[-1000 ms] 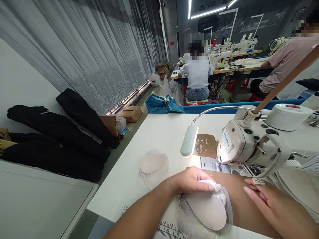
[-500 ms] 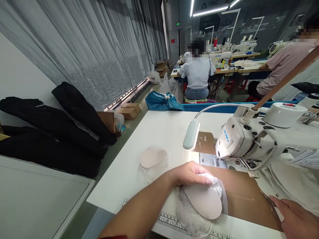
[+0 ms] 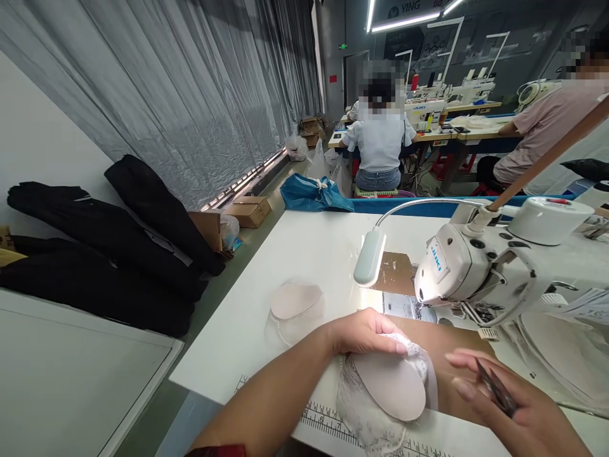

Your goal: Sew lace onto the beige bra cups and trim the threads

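Your left hand (image 3: 365, 334) pinches white lace (image 3: 417, 359) at the far edge of the pale oval pad (image 3: 394, 388), on the near side of the white table (image 3: 238, 330), nearer than the sewing machine (image 3: 454, 263), while your right hand (image 3: 531, 401), over to the right, has its fingers gripping a dark pointed tool (image 3: 498, 391).

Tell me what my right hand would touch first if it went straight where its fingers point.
Probably the white lacy fabric in your left hand, though your right hand's height above it is unclear.

Tube lights (image 3: 405, 22) shine before a dark wall (image 3: 354, 32), a grey curtain (image 3: 200, 95) hanging left.
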A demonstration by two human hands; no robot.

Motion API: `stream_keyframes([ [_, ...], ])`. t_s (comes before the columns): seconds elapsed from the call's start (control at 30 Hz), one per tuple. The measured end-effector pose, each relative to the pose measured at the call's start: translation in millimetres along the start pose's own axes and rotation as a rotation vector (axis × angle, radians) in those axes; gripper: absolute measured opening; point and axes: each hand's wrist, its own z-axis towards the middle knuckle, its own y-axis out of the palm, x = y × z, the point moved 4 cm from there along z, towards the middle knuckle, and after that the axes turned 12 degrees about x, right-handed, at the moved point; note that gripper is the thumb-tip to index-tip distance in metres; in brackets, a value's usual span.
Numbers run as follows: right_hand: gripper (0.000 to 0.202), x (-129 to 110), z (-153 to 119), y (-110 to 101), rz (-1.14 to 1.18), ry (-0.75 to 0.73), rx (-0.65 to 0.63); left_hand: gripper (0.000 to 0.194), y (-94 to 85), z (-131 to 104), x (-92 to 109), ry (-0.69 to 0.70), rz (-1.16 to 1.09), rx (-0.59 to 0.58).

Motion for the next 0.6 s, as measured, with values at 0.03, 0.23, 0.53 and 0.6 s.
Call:
stream_keyframes([
  [0.03, 0.051, -8.1, 6.7, 4.6, -0.012, -0.033, -0.035, 0.046, 0.4, 0.2, -0.1, 0.001, 0.005, -0.004],
  [0.23, 0.044, -19.3, 29.3, 42.0, 0.026, -0.142, -0.326, 0.048, -1.0, 3.5, -1.3, -0.002, 0.093, 0.021],
  [0.53, 0.044, -1.7, 22.8, 46.8, 0.291, 0.032, -0.315, 0.048, 1.2, 2.3, -0.9, -0.023, 0.002, 0.063],
  [0.6, 0.045, -3.0, 22.3, 45.9, 0.288, 0.045, -0.332, 0.049, 2.6, 1.7, -0.9, -0.027, -0.023, 0.062],
])
